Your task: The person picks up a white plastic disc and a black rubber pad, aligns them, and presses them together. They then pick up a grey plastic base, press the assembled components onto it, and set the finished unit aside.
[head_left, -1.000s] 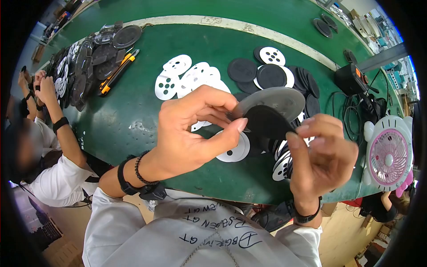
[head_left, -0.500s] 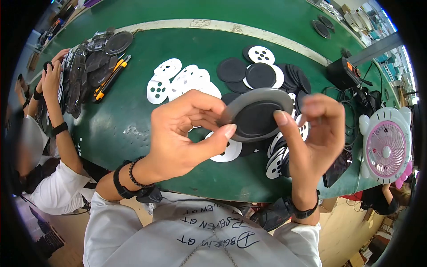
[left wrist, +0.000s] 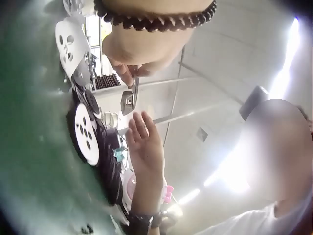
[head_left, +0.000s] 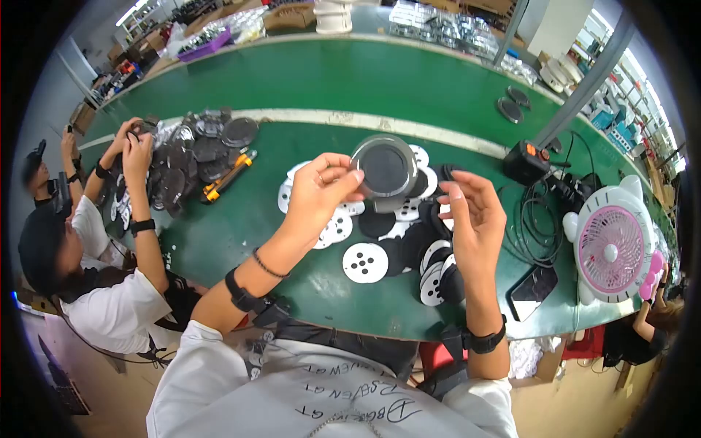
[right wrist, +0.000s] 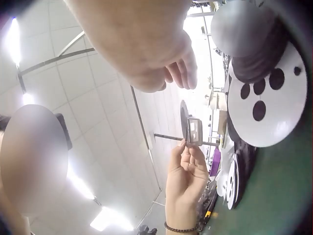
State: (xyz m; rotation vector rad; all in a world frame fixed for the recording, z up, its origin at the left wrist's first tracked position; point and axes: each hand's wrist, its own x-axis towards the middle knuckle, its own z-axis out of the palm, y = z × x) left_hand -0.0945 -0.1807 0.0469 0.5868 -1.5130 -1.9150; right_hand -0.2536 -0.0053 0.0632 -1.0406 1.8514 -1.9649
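Note:
A round see-through plastic cover (head_left: 357, 162) with a black disc (head_left: 385, 169) lying inside its rim is held up over the table. My left hand (head_left: 319, 191) pinches the cover at its left edge between thumb and fingers. To the right of it, my right hand (head_left: 478, 226) is raised, fingers loosely extended and holding nothing. The right wrist view shows the cover (right wrist: 184, 117) nearly edge-on, with a squarish frame-like part on one side, above the left hand (right wrist: 187, 181). Below the hands lie white discs with holes (head_left: 365, 263) and black discs (head_left: 377, 223).
At the left are a heap of dark clear covers (head_left: 208, 150), a yellow-black cutter (head_left: 230, 177) and another person (head_left: 109, 292) working. A phone (head_left: 533, 293), coiled cable (head_left: 527, 223), black box (head_left: 527, 162) and pink-white fan (head_left: 612, 244) stand at the right.
The black disc, earlier pinched by my right hand at the cover's edge, now lies inside the cover. My right hand has let go and moved right. The head view has tilted up.

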